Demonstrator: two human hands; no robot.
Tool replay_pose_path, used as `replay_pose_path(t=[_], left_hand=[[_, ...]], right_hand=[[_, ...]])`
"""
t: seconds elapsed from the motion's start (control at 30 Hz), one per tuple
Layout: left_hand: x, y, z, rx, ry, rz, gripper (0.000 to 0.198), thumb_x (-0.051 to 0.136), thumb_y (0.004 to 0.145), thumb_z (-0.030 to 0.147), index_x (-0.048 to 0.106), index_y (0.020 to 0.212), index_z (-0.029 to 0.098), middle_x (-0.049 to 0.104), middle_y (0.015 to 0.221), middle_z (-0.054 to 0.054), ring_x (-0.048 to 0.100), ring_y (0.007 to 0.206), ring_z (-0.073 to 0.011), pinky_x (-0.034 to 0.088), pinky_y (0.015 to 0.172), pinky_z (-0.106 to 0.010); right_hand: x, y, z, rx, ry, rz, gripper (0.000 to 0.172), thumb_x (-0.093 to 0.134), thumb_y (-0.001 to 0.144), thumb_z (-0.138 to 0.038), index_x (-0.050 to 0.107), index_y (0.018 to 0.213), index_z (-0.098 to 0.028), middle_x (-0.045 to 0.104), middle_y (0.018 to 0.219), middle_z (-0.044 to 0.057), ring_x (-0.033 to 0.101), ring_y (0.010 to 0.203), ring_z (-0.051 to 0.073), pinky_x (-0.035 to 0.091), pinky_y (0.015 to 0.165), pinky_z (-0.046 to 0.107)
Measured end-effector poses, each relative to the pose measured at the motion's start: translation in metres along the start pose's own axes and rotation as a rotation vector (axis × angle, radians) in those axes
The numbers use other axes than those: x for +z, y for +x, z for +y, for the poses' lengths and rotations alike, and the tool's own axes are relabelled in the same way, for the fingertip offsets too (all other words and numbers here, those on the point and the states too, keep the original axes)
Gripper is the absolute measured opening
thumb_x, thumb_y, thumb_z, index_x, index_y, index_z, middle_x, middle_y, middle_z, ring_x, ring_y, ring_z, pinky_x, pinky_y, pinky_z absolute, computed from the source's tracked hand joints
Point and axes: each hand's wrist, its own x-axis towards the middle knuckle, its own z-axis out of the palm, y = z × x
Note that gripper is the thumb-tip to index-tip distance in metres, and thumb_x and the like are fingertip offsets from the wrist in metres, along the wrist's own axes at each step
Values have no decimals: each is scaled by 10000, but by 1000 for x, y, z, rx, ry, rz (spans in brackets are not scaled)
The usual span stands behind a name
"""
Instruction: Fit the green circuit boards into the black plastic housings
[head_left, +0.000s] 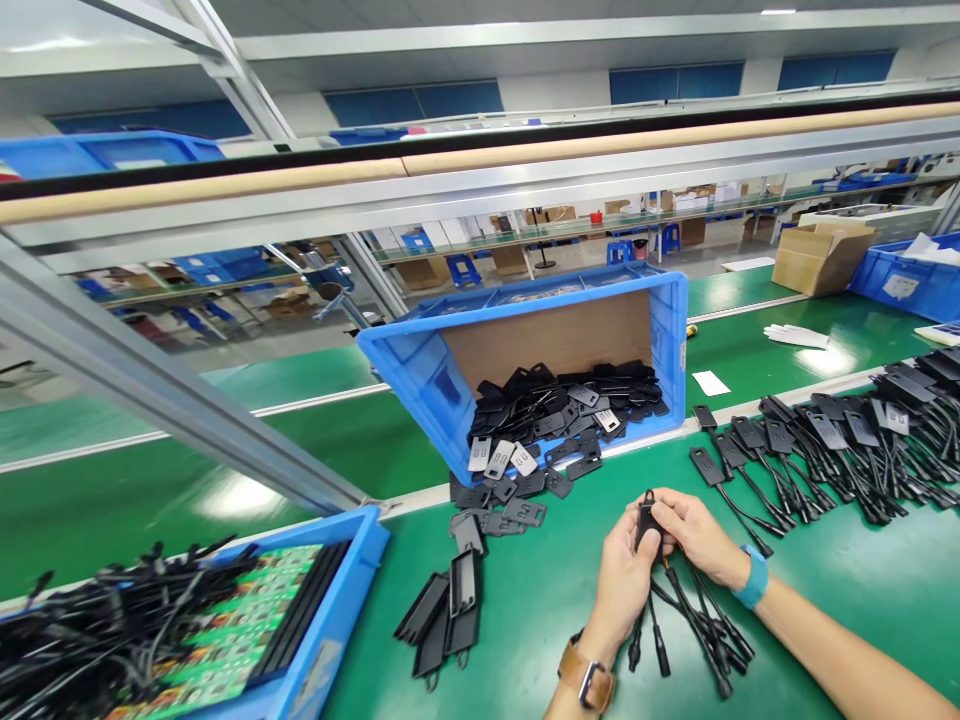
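A small black plastic case (646, 518) with a loop at its top is pinched between both my hands, just above the green bench. My left hand (624, 562) grips its left side, thumb across the front. On the other side, the fingers of my right hand (694, 532) press against the upper edge of the case. Several black cables with plug ends (697, 625) hang below my hands; which of them join the case is hidden. To the left lie several open black case shells (431, 620) and a scatter of flat black covers (525, 512).
A tipped blue crate (679, 350) spills black covers ahead of me. Another blue bin (352, 590) at lower left holds cables and green circuit boards (247, 630). Cased cables (825, 440) lie in a row at right. A white glove (796, 336) rests farther back.
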Motion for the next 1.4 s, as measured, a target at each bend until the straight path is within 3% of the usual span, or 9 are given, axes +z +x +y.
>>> replay_pose_path(t=[0.37, 0.47, 0.63, 0.83, 0.93, 1.07, 1.23, 1.4], left_hand=[[-4, 1, -4, 72, 137, -25, 459, 641, 876, 429, 615, 1243, 155, 681, 1153, -134, 616, 1081, -263, 483, 926, -361], [-5, 1, -2, 21, 184, -40, 416, 683, 843, 428, 643, 1148, 148, 709, 1036, -126, 667, 924, -240, 520, 820, -339], [-5, 0, -6, -35, 230, 72, 368, 710, 814, 457, 664, 982, 133, 723, 851, -115, 687, 712, -208, 534, 688, -318], [-2, -2, 7, -181, -162, 22, 454, 746, 789, 478, 646, 1009, 95, 727, 841, -139, 701, 686, -200, 538, 645, -292], [-4, -3, 16, -269, -391, 16, 377, 665, 860, 466, 642, 965, 104, 706, 754, -96, 669, 576, -161, 532, 561, -263], [-6, -2, 20, -322, -474, 40, 320, 656, 867, 439, 632, 856, 120, 654, 653, -38, 602, 466, -114, 495, 472, -220], [1, -3, 14, -188, -174, 95, 414, 677, 834, 506, 652, 978, 118, 706, 773, -92, 655, 586, -157, 525, 581, -263], [6, -10, 6, 76, 381, 241, 263, 719, 808, 411, 737, 977, 210, 733, 780, -80, 653, 647, -203, 476, 643, -279]], right_hand=[[-1, 2, 9, 23, 43, 63, 448, 614, 877, -605, 632, 954, -163, 499, 669, -31, 406, 501, 73, 375, 456, 197], [-2, 4, 9, 36, 75, 119, 488, 616, 854, -643, 639, 949, -165, 554, 691, -7, 416, 497, 83, 361, 429, 201], [-4, 4, 6, -3, 30, 147, 473, 590, 878, -632, 665, 950, -170, 605, 689, 19, 511, 576, 140, 428, 484, 243], [-3, 4, 5, -39, 30, 208, 514, 580, 877, -653, 690, 1011, -169, 699, 915, 76, 647, 852, 218, 523, 797, 353], [-2, 4, 4, -35, 75, 165, 574, 525, 895, -678, 685, 1065, -154, 703, 903, 95, 664, 844, 224, 523, 825, 390], [1, 2, 1, -56, 49, 94, 552, 500, 925, -651, 682, 1068, -150, 691, 873, 88, 657, 810, 203, 522, 827, 386], [2, -2, -1, -59, -14, 109, 499, 540, 922, -615, 638, 1128, -171, 665, 882, 55, 613, 753, 170, 524, 729, 317], [3, -4, -4, -58, 53, 67, 500, 660, 875, -547, 549, 1211, -194, 673, 1051, 85, 643, 959, 213, 510, 907, 376]])
